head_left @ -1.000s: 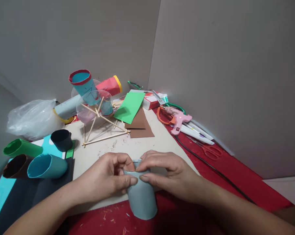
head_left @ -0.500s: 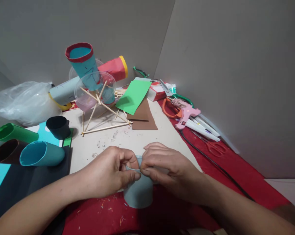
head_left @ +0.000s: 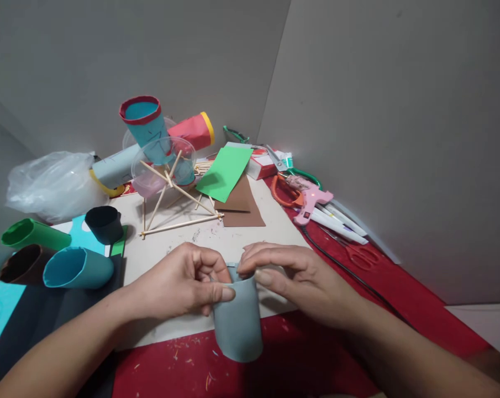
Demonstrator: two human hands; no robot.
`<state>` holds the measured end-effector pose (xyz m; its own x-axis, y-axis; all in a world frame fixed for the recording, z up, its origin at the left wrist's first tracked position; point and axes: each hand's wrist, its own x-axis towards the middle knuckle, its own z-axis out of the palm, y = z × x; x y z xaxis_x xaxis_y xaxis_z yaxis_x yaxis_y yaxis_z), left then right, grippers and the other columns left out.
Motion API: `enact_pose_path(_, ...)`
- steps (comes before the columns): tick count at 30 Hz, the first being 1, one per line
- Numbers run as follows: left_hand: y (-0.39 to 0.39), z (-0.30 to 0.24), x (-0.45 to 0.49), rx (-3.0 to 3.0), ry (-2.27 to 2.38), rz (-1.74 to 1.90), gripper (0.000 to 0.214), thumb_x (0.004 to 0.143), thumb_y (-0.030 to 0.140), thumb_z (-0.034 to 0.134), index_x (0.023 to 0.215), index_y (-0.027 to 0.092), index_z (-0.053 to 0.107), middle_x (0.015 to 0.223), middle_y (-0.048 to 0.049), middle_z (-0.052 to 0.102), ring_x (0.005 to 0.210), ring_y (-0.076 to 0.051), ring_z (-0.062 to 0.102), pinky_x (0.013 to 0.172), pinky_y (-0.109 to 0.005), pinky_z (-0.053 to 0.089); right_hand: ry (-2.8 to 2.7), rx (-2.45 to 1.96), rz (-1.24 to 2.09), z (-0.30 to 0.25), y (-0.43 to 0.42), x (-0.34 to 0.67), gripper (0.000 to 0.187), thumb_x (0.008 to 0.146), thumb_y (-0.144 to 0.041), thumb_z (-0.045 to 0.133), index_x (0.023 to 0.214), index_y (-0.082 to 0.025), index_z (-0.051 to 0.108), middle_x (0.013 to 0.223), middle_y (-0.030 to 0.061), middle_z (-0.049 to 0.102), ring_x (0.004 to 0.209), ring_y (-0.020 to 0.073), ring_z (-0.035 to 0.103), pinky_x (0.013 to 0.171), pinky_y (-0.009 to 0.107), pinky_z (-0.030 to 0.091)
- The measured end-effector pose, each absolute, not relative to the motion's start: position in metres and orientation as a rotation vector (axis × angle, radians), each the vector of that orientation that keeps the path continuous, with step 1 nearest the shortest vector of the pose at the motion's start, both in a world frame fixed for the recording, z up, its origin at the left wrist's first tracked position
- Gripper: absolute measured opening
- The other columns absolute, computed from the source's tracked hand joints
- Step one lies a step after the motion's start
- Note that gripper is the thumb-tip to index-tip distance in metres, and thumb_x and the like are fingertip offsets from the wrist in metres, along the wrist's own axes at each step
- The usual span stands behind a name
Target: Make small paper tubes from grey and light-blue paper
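Both hands hold a grey-blue paper tube just above the table's front edge. My left hand pinches the tube's upper rim from the left, thumb on the outside. My right hand pinches the same rim from the right, thumb pressed on the paper. The tube stands roughly upright, its lower end over the red mat.
A stick frame carrying paper tubes and a clear plastic cup stands behind. Green, brown, teal and black paper tubes lie at left by a plastic bag. Green and brown sheets, a pink glue gun, scissors and a cable lie at right.
The view has shifted slightly. Both hands have kept their grip on the tube, and my right thumb has moved onto the outside of the rim, showing more of the tube.
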<state>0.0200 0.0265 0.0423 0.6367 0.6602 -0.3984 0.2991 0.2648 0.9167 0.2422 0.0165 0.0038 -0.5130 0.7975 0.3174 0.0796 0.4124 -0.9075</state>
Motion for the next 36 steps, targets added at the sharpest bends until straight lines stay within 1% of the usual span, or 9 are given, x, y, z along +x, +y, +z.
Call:
enact_pose_path(3, 0.029, 0.039, 0.018, 1.300, 0.875, 0.294, 0.040, 0.074, 0.050, 0.077, 0.074, 0.014, 0.059, 0.055, 0.0023, 0.057, 0.046, -0.006, 0.048, 0.047, -0.017, 0.033, -1.920, -0.727, 1.190, 0.001, 0.016, 0.240, 0.022, 0.095, -0.034, 0.060, 0.086, -0.017, 0.071, 0.083, 0.0045, 0.068, 0.079, 0.0165, 0.062, 0.073, 0.029, 0.049)
enact_pose_path(8, 0.026, 0.035, 0.022, 1.331, 0.900, 0.354, 0.033, 0.077, 0.044, 0.076, 0.088, 0.014, 0.065, 0.055, 0.0024, 0.058, 0.047, -0.008, 0.053, 0.048, -0.018, 0.037, -1.952, -0.726, 1.103, -0.003, 0.015, 0.235, 0.035, 0.098, -0.040, 0.053, 0.073, -0.018, 0.064, 0.073, 0.0030, 0.064, 0.074, 0.0165, 0.058, 0.074, 0.032, 0.048)
enact_pose_path(13, 0.018, 0.039, 0.025, 1.455, 0.921, 0.386, 0.035, 0.085, 0.048, 0.067, 0.078, 0.013, 0.066, 0.051, 0.0012, 0.054, 0.046, -0.008, 0.048, 0.048, -0.019, 0.035, -1.989, -0.598, 0.946, 0.000, 0.015, 0.234, 0.031, 0.099, -0.035, 0.054, 0.073, -0.019, 0.063, 0.069, 0.0005, 0.064, 0.073, 0.0155, 0.061, 0.087, 0.038, 0.048)
enact_pose_path(18, 0.016, 0.052, 0.021, 1.714, 0.841, 0.413, 0.032, 0.091, 0.041, 0.060, 0.076, 0.014, 0.068, 0.062, -0.0032, 0.061, 0.056, -0.012, 0.053, 0.056, -0.022, 0.043, -1.758, -0.628, 0.994, 0.010, 0.015, 0.245, 0.023, 0.096, -0.034, 0.058, 0.083, -0.020, 0.070, 0.083, 0.0048, 0.071, 0.083, 0.0177, 0.066, 0.079, 0.033, 0.054)
enact_pose_path(21, 0.017, 0.056, 0.017, 1.895, 0.815, 0.463, 0.029, 0.093, 0.036, 0.058, 0.077, 0.015, 0.068, 0.070, -0.0055, 0.067, 0.064, -0.014, 0.059, 0.063, -0.023, 0.046, -1.624, -0.636, 0.923, 0.015, 0.016, 0.251, 0.018, 0.096, -0.032, 0.059, 0.087, -0.022, 0.071, 0.086, 0.0041, 0.071, 0.089, 0.0183, 0.066, 0.080, 0.031, 0.054)
enact_pose_path(26, 0.011, 0.058, 0.015, 2.271, 0.828, 0.432, 0.017, 0.097, 0.025, 0.052, 0.088, 0.018, 0.066, 0.082, -0.0055, 0.070, 0.076, -0.015, 0.065, 0.073, -0.023, 0.047, -1.579, -0.799, 0.708, 0.017, 0.018, 0.251, 0.011, 0.091, -0.022, 0.063, 0.081, -0.021, 0.068, 0.077, 0.0014, 0.069, 0.077, 0.0156, 0.065, 0.071, 0.026, 0.052)
enact_pose_path(30, 0.004, 0.057, 0.019, 2.619, 0.742, 0.295, 0.021, 0.098, 0.019, 0.043, 0.091, 0.015, 0.062, 0.077, -0.0071, 0.067, 0.069, -0.016, 0.062, 0.065, -0.026, 0.043, -1.713, -0.854, 0.616, 0.017, 0.017, 0.247, 0.004, 0.088, -0.018, 0.065, 0.088, -0.018, 0.069, 0.077, 0.0020, 0.067, 0.069, 0.0131, 0.062, 0.064, 0.024, 0.051)
enact_pose_path(33, 0.000, 0.052, 0.025, 2.795, 0.647, 0.258, 0.024, 0.096, 0.014, 0.039, 0.082, 0.015, 0.059, 0.070, -0.0057, 0.063, 0.058, -0.015, 0.054, 0.057, -0.028, 0.038, -1.795, -0.790, 0.564, 0.016, 0.014, 0.248, 0.009, 0.087, -0.017, 0.066, 0.095, -0.016, 0.069, 0.081, 0.0029, 0.065, 0.068, 0.0120, 0.059, 0.064, 0.024, 0.051)
enact_pose_path(36, -0.004, 0.043, 0.030, 2.925, 0.531, 0.336, 0.022, 0.093, 0.010, 0.039, 0.083, 0.016, 0.056, 0.069, -0.0046, 0.061, 0.055, -0.015, 0.049, 0.054, -0.028, 0.036, -1.914, -0.783, 0.507, 0.016, 0.011, 0.250, 0.012, 0.088, -0.017, 0.066, 0.100, -0.015, 0.068, 0.086, 0.0046, 0.065, 0.071, 0.0130, 0.058, 0.065, 0.025, 0.050)
